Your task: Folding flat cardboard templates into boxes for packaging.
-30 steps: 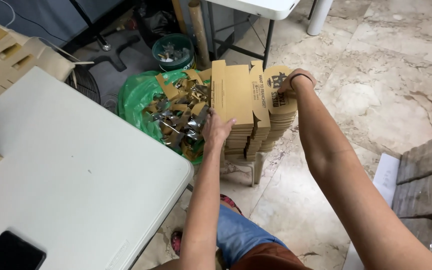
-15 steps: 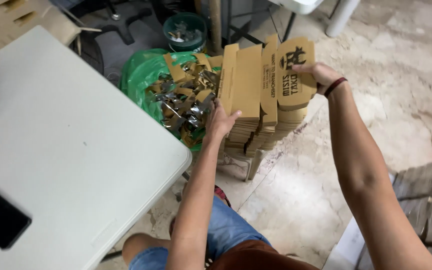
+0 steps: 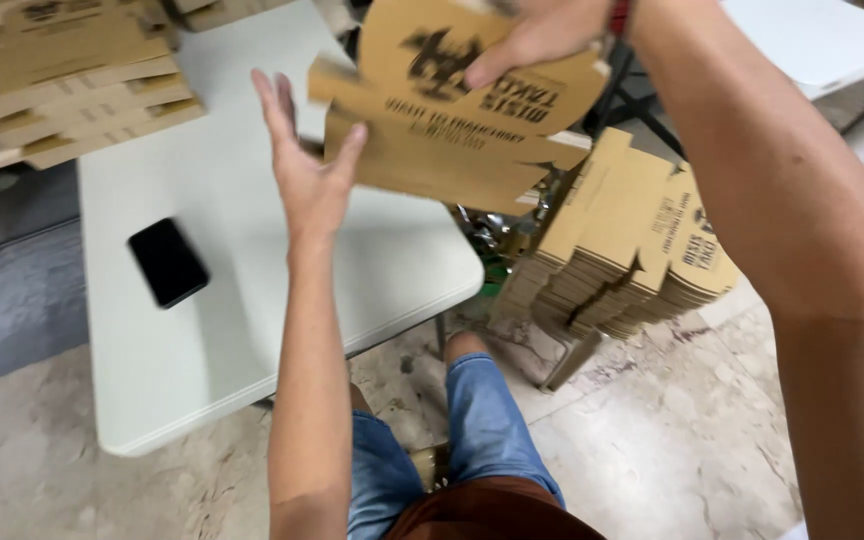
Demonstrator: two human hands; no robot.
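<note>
Cardboard box blank point(image 3: 452, 120), flat and printed, is held raised above the white surface point(image 3: 242, 330), its long axis running left-right and tilted down toward the right. It is gripped at the top edge by the right hand point(image 3: 542, 35), fingers closed over the rounded flap. The left hand point(image 3: 307, 165) is raised just left of the blank, palm open, fingers spread, thumb touching or nearly touching the near edge. A stack of blanks point(image 3: 622, 250) is seen below right; a black phone point(image 3: 167, 262) lies on the surface.
</note>
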